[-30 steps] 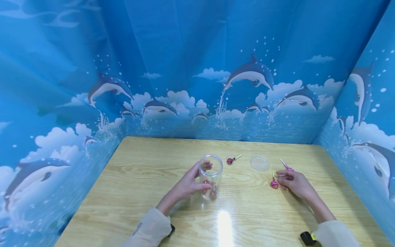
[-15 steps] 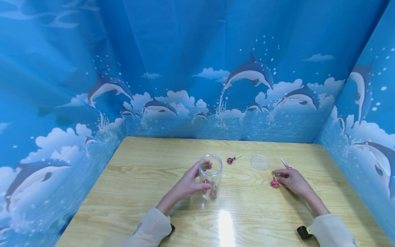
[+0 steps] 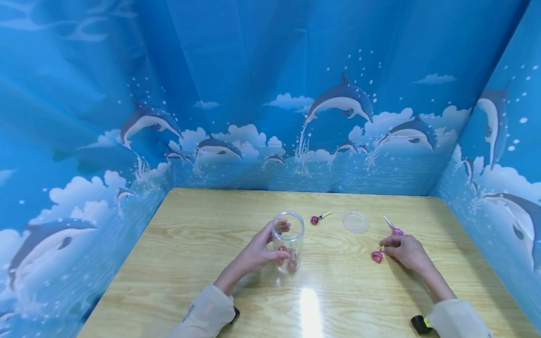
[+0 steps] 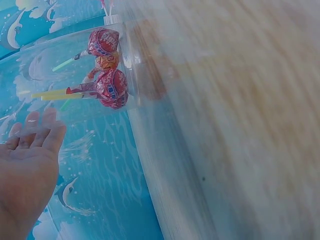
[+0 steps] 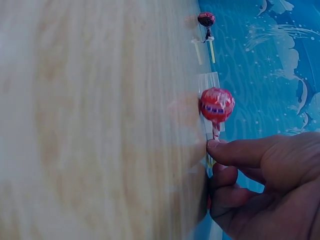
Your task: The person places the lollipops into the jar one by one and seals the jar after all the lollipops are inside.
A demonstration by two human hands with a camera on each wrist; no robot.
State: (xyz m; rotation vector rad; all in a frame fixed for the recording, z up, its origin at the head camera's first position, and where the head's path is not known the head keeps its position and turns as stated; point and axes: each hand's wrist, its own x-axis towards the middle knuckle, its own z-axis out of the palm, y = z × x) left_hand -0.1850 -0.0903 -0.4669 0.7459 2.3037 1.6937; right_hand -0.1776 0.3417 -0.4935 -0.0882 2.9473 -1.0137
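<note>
My left hand [image 3: 261,249] grips a clear round jar [image 3: 297,246] standing on the table, its thumb across the front and its fingers behind. Several wrapped lollipops [image 4: 112,89] lie in the jar's bottom, sticks pointing up toward the uncovered mouth. At the right, my right hand [image 3: 406,251] pinches the stick of a red-wrapped lollipop [image 5: 218,105] between thumb and forefinger. The head of that lollipop is close over the tabletop; part of its stick is hidden by the fingers. Just beyond this hand lies another lollipop [image 3: 396,230] with a pink wrapper and pale stick.
One more dark red lollipop [image 3: 314,220] lies right of the jar, farther back. A clear round lid [image 3: 355,222] rests flat between it and the right hand. The wooden table [image 3: 203,225] is enclosed by a blue dolphin-print curtain [image 3: 262,70].
My right hand has closed finger and thumb on the near lollipop's stick, then drawn back slightly right, tilting the stick. The left hand and jar have stayed in place.
</note>
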